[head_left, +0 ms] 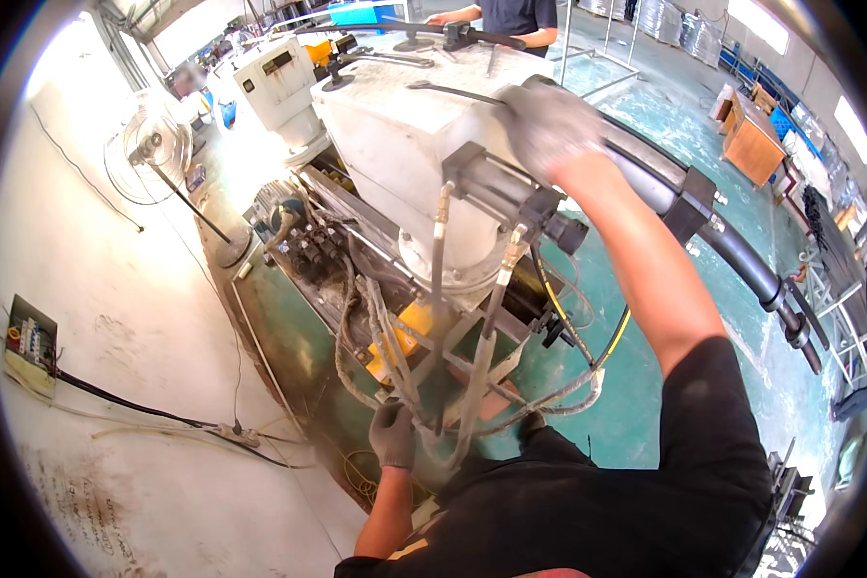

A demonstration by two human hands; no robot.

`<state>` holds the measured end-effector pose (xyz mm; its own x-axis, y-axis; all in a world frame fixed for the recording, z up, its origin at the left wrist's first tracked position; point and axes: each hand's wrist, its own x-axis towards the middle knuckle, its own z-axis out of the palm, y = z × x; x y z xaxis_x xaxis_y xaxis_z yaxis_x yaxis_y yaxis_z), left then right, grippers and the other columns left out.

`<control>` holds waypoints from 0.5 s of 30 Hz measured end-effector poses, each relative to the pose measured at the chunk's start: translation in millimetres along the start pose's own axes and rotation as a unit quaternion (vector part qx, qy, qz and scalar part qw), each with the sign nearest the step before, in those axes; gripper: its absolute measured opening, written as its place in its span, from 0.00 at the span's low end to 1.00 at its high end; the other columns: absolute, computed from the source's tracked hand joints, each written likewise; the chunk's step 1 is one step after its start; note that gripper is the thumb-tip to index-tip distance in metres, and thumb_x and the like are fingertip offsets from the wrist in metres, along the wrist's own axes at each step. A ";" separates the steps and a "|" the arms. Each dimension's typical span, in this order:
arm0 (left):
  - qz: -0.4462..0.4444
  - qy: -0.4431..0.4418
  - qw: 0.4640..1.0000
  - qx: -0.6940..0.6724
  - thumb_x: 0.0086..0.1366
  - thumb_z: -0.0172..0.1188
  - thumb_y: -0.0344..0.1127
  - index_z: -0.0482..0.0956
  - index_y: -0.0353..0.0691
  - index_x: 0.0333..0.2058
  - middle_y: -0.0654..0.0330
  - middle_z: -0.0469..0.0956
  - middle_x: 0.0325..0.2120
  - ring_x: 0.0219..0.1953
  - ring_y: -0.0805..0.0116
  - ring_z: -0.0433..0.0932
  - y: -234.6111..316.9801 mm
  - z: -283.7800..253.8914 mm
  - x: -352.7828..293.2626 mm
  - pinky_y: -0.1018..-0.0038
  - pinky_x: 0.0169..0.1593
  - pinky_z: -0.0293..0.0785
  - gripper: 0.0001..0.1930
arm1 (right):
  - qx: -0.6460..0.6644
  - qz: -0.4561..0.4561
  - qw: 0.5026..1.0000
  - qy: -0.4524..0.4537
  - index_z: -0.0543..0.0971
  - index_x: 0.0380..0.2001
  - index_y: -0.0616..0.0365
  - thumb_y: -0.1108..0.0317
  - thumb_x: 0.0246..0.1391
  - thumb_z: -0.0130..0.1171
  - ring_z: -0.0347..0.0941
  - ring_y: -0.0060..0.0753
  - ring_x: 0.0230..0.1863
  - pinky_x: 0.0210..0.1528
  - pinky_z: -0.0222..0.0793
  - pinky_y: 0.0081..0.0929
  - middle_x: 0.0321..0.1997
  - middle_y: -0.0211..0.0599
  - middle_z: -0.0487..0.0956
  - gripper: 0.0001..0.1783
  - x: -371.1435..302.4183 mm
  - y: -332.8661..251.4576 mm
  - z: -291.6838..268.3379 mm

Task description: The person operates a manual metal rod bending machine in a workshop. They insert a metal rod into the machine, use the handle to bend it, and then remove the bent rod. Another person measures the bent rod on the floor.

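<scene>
My right hand (552,130), in a pale work glove, reaches over the corner of a white machine housing (380,135). Motion smears its fingers. A long metal wrench-like tool (458,93) lies along the housing top, its near end meeting that hand; whether I grip it is unclear. Under my right hand sits a grey hydraulic cylinder (501,183) with brass hose fittings. Lower down, my left hand (392,435), in a grey glove, is closed at a bend of the dusty hydraulic hoses (380,337), apparently around one hose; its fingertips are partly hidden.
A thick black cylinder bar (742,246) juts out on the right. An electric motor (279,207) and a standing fan (154,149) are left, beside the white wall with an open electrical box (31,347). Another person (515,19) stands behind the machine. Cables trail across the floor.
</scene>
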<state>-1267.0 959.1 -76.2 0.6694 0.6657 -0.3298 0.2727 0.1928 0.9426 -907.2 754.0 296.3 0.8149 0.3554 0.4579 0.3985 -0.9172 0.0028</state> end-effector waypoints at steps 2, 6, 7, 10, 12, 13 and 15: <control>-0.006 0.042 0.999 0.006 0.70 0.68 0.28 0.86 0.34 0.41 0.64 0.83 0.31 0.28 0.76 0.78 1.7 -1.5 -13.1 0.75 0.34 0.74 0.04 | -0.011 -0.007 0.996 -0.087 0.89 0.49 0.56 0.63 0.68 0.56 0.86 0.58 0.55 0.54 0.82 0.53 0.53 0.50 0.89 0.17 59.8 -10.6 23.7; 0.029 0.098 0.995 -0.008 0.71 0.67 0.28 0.85 0.35 0.41 0.61 0.82 0.28 0.24 0.72 0.78 -5.5 23.3 -27.4 0.73 0.28 0.74 0.04 | 0.023 -0.106 0.994 0.015 0.92 0.45 0.50 0.64 0.62 0.60 0.89 0.53 0.50 0.50 0.84 0.49 0.49 0.44 0.91 0.15 127.1 10.5 88.5; 0.025 0.093 0.995 -0.022 0.71 0.66 0.28 0.85 0.35 0.41 0.60 0.82 0.28 0.24 0.72 0.78 3.9 48.0 -31.8 0.73 0.28 0.74 0.04 | -0.012 -0.116 0.993 0.010 0.93 0.44 0.48 0.64 0.60 0.63 0.89 0.51 0.50 0.50 0.84 0.48 0.49 0.44 0.91 0.14 168.9 36.5 126.0; 0.056 0.133 0.990 -0.004 0.73 0.65 0.28 0.84 0.36 0.43 0.61 0.82 0.30 0.26 0.73 0.76 22.9 65.8 -46.2 0.74 0.30 0.74 0.04 | 0.018 -0.148 0.988 -0.032 0.94 0.42 0.37 0.52 0.58 0.67 0.86 0.43 0.55 0.56 0.81 0.49 0.55 0.36 0.90 0.13 144.9 -13.8 71.8; 0.092 0.123 0.988 0.011 0.73 0.64 0.28 0.84 0.37 0.44 0.62 0.82 0.30 0.27 0.74 0.75 42.0 93.4 -56.9 0.75 0.32 0.74 0.04 | 0.118 -0.078 0.989 -0.050 0.94 0.45 0.45 0.53 0.60 0.66 0.88 0.42 0.56 0.57 0.82 0.46 0.52 0.38 0.91 0.16 79.0 0.3 7.4; 0.122 0.114 0.985 0.037 0.73 0.64 0.28 0.84 0.36 0.44 0.63 0.81 0.31 0.28 0.74 0.74 49.5 89.4 -56.4 0.75 0.33 0.73 0.04 | 0.163 -0.111 0.977 -0.088 0.92 0.47 0.49 0.58 0.65 0.66 0.89 0.44 0.54 0.52 0.84 0.46 0.50 0.41 0.91 0.14 46.6 5.6 -14.4; 0.194 0.057 0.977 0.069 0.74 0.64 0.28 0.84 0.36 0.44 0.64 0.80 0.31 0.29 0.74 0.74 63.1 97.9 -52.2 0.76 0.35 0.73 0.04 | 0.328 -0.106 0.938 -0.040 0.92 0.42 0.47 0.56 0.63 0.69 0.89 0.47 0.48 0.45 0.84 0.46 0.42 0.42 0.90 0.11 -18.8 36.7 -9.6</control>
<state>-1217.1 866.0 -4.6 0.6625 0.7461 0.0670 0.1088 -0.1844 0.9768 -911.9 712.0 296.4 0.7067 0.5534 0.4409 0.7069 -0.5262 -0.4727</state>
